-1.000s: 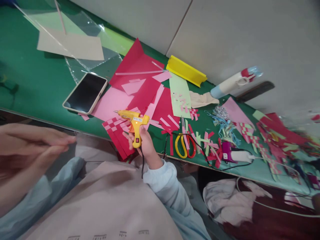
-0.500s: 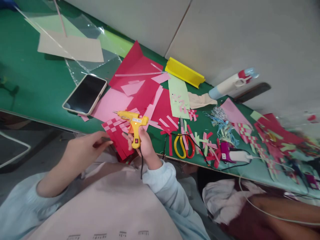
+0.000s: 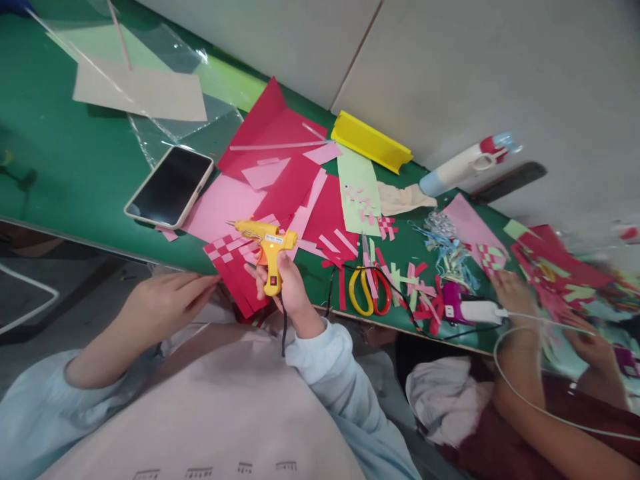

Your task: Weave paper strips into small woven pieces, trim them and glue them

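Observation:
My right hand [image 3: 293,293] is wrapped round the handle of a yellow hot glue gun [image 3: 273,263], whose nozzle points left over the papers. A black cord hangs from its grip. At the table's front edge, my left hand [image 3: 173,300] has its fingers pressed together; anything between them is hidden. Just right of its fingertips lies a red paper piece [image 3: 240,283] with a pink-and-red woven checker part [image 3: 225,248]. Red sheets and a pink sheet [image 3: 220,207] lie behind the gun.
A phone [image 3: 170,187] lies on the green table [image 3: 100,207]. Scissors with yellow and red handles [image 3: 370,293], a yellow trough [image 3: 373,141], a bottle [image 3: 465,163] and a purple power block [image 3: 454,303] are rightward. A co-worker's hands [image 3: 517,300] work at far right.
My left hand has shifted slightly left, its fingers straighter and closer together. The glue gun has stayed nearly still. A co-worker's hands have come over the table at the right.

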Motion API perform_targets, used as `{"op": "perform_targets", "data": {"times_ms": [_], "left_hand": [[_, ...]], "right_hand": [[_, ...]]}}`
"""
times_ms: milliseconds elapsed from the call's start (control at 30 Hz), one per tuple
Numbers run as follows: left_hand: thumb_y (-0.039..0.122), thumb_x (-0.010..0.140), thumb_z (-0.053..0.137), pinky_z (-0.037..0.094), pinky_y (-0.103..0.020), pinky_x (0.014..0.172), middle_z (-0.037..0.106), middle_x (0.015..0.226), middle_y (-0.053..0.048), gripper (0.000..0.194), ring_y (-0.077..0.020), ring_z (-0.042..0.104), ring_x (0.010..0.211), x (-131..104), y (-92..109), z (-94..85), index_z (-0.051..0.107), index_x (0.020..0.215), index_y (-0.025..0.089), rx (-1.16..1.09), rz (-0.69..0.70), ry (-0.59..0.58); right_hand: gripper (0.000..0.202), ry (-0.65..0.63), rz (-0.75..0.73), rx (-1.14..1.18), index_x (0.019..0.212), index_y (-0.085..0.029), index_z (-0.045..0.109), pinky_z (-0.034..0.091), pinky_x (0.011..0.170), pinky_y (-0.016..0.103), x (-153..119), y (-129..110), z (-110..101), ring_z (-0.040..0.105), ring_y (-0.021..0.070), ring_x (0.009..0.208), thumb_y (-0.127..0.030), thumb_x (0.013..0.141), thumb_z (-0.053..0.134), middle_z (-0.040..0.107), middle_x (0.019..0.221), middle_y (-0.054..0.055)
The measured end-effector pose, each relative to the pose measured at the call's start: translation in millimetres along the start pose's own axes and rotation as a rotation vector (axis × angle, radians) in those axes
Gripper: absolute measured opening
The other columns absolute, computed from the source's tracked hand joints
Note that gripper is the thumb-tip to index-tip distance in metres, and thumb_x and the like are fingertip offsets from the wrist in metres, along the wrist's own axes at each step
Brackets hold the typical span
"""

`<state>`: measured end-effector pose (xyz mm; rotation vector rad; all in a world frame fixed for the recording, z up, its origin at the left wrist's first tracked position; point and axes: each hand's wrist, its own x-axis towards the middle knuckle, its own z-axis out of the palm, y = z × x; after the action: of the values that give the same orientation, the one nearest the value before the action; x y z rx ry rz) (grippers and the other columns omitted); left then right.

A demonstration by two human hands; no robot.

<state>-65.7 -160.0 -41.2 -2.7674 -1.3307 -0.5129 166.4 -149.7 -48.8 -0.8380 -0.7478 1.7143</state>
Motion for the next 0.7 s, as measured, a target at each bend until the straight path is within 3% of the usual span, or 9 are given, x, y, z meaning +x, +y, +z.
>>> {"op": "perform_targets", "data": {"times_ms": [133, 333, 500, 700], "left_hand": [[0.043, 0.1, 0.05, 0.043, -0.028, 0.057, 0.077, 0.079, -0.005, 0.036, -0.0177, 0.069, 0.068, 8, -4, 1.5, 0.073, 0.119, 0.022, 0.05, -0.142, -0.033], [0.044, 0.095, 0.059, 0.045, -0.025, 0.058, 0.081, 0.093, -0.004, 0.029, -0.0194, 0.074, 0.08, 16, 1, 7.5, 0.079, 0.098, 0.024, -0.113, -0.401, -0.047], [0.039, 0.094, 0.058, 0.044, -0.025, 0.056, 0.082, 0.093, -0.004, 0.026, -0.0202, 0.075, 0.08, 18, 8, 10.7, 0.079, 0.096, 0.023, -0.131, -0.461, -0.038], [0.041, 0.097, 0.049, 0.032, -0.029, 0.049, 0.077, 0.072, -0.007, 0.034, -0.0214, 0.071, 0.063, 13, 11, 29.1, 0.074, 0.098, 0.019, -0.073, -0.453, -0.024]], "right_hand": [[0.054, -0.005, -0.014, 0.013, 0.083, -0.02, 0.055, 0.056, 0.098, 0.042, 1, 3, -2, 0.05, 0.0068, 0.034, -0.074, 0.083, 0.059, 0.05, 0.055, -0.011], [0.055, 0.002, -0.008, 0.013, 0.082, -0.019, 0.056, 0.061, 0.074, 0.035, 1, 3, -2, 0.05, 0.0082, 0.035, -0.074, 0.082, 0.06, 0.049, 0.055, -0.01], [0.056, 0.015, 0.002, -0.004, 0.08, -0.02, 0.055, 0.061, 0.081, 0.037, 1, 3, -1, 0.05, 0.0078, 0.035, -0.076, 0.081, 0.059, 0.048, 0.054, -0.01], [0.057, 0.038, 0.015, -0.001, 0.079, -0.021, 0.054, 0.061, 0.07, 0.035, 0, 2, 0, 0.054, 0.0103, 0.042, -0.078, 0.079, 0.061, 0.047, 0.056, -0.008]]}}
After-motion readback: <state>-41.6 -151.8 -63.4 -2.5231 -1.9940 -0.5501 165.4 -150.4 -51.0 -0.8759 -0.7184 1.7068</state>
